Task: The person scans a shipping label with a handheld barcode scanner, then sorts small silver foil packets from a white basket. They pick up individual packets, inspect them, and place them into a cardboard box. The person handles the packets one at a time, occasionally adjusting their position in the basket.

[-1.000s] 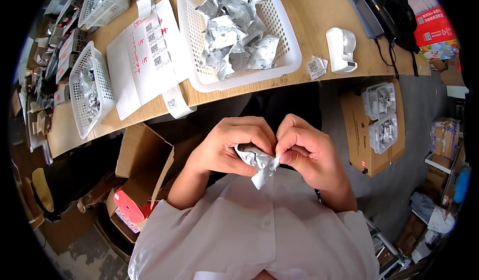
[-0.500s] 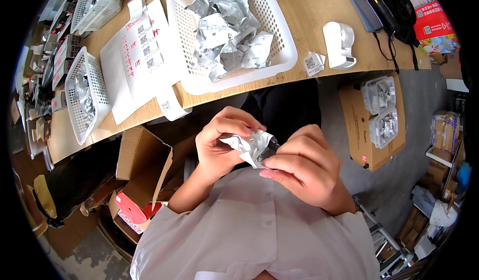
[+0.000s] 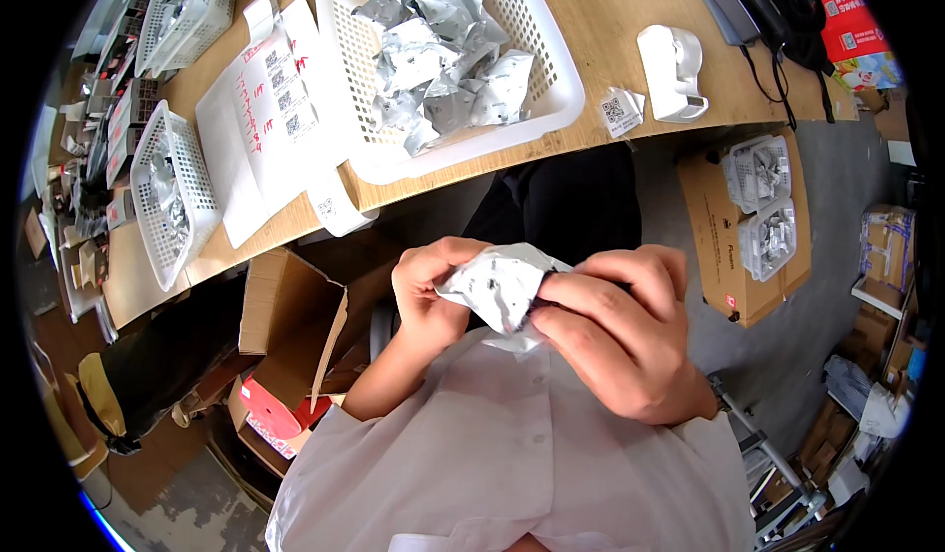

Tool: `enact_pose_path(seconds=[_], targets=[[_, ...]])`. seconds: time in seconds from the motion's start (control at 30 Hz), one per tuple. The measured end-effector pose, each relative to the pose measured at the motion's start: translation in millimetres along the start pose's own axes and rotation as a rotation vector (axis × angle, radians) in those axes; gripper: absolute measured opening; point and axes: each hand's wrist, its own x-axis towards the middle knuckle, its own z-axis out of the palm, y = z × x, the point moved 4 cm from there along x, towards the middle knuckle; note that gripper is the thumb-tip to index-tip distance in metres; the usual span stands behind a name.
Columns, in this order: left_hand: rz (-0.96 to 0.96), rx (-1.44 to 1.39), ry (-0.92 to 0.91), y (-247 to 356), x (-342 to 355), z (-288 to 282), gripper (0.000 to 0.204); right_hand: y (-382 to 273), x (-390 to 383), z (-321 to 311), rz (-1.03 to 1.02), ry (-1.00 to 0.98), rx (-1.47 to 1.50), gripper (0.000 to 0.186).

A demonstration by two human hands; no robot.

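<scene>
A crumpled silver foil pouch (image 3: 495, 284) is held in front of my shirt, just off the table's front edge. My left hand (image 3: 433, 291) pinches its left side between thumb and fingers. At the pouch's right end, my right hand (image 3: 625, 331) has its fingers closed on the foil edge. A small dark thing shows by those fingertips, mostly hidden, and I cannot make out what it is. Beyond my hands, a white perforated basket (image 3: 566, 109) on the table holds several similar silver foil pouches (image 3: 438, 55).
Sheets of labels (image 3: 261, 124) lie left of the basket, beside a smaller white basket (image 3: 202, 188). A white tape dispenser (image 3: 672, 75) and a small label (image 3: 622, 112) are at right. An open cardboard box (image 3: 285, 306) stands below left; another carton (image 3: 714, 227) bears clear plastic containers.
The foil pouch has turned so that a broader, flatter face shows. My right hand has shifted slightly right, its fingers now further over the pouch's end. The whole view has tilted a little.
</scene>
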Motion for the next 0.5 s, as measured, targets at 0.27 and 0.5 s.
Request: enact_pose_path(seconds=[0.27,0.5], targets=[[-0.314,-0.588,0.139,-14.6,-9.2,6.4,0.037,-0.6,-5.7,10.0,0.03,0.116,-0.005,0.018],[-0.567,-1.176,0.241,-14.6,-4.0,37.4,0.008,-0.8,-2.7,17.7,0.07,0.037,0.081,0.026]])
